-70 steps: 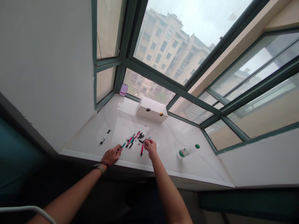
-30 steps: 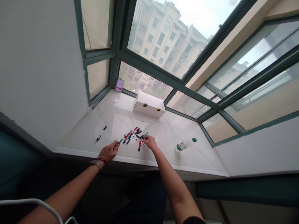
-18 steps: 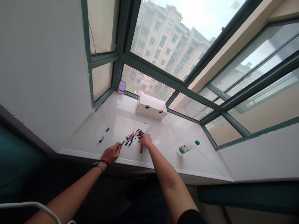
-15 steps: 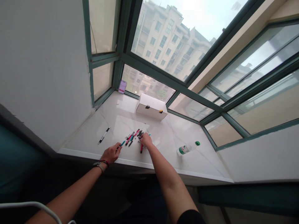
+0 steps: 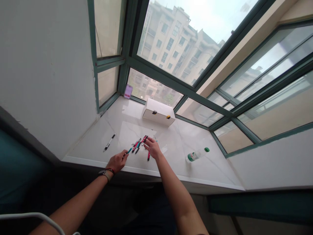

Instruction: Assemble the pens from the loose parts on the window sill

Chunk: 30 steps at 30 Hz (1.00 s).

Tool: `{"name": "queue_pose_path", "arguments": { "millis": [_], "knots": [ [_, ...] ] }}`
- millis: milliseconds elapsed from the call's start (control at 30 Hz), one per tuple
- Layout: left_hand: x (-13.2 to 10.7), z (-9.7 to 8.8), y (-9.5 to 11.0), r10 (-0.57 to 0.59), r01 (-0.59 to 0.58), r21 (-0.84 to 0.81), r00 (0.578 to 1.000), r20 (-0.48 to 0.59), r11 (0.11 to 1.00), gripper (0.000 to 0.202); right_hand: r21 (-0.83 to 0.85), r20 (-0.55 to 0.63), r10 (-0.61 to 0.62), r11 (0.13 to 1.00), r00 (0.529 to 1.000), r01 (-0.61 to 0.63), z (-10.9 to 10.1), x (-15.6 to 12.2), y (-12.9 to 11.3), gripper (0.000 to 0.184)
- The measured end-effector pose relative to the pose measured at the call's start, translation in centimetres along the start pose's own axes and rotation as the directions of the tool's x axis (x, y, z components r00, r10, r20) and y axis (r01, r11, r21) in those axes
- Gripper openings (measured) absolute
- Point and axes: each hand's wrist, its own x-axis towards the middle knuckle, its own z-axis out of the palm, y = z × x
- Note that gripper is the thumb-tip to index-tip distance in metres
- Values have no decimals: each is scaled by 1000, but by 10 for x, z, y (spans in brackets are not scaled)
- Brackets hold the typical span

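My left hand is closed around a slim teal-and-dark pen piece, its teal end pointing toward the pile. Right of it lies a loose heap of pen parts in black, red and teal, with small bits among them. Over the right side of this heap is my right hand, fingers apart and bent, the fingertips close to the dark pieces. A red pen barrel with a black end lies just below that hand, partly covered by it. Whether the right fingertips touch any piece is hard to see.
A white-and-black pen lies apart on the left of the white sill. A white box stands at the back against the window. To the right is a clear bottle with a green cap. A purple item sits in the far corner.
My right hand has loosened, its fingers spreading and shifting slightly over the heap. The left hand keeps its grip on the teal pen piece and has barely moved.
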Motion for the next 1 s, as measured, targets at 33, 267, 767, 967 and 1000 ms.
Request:
{"name": "queue_pose_path", "arguments": {
  "millis": [33, 267, 767, 967, 1000],
  "knots": [
    [0, 0, 0, 4, -4, 1, 1000, -2, 1000, 27, 19, 7, -3, 1000, 1000, 3, 3, -2, -1, 40],
    [-1, -1, 1, 9, -9, -5, 1000, 3, 1000, 28, -42, -41, -71, 997, 997, 69, 12, -5, -7, 30],
    [-1, -1, 2, 15, -15, 6, 1000, 0, 1000, 27, -134, -89, -118, 985, 989, 106, 26, 3, -7, 43],
    [-1, -1, 2, 15, -15, 7, 1000, -1, 1000, 26, -130, -1, -38, 991, 999, 38, 40, 11, -7, 41],
    [-1, -1, 2, 16, -16, 5, 1000, -1, 1000, 26, -159, 7, -38, 987, 999, 38, 41, 13, -8, 41]
  ]
}}
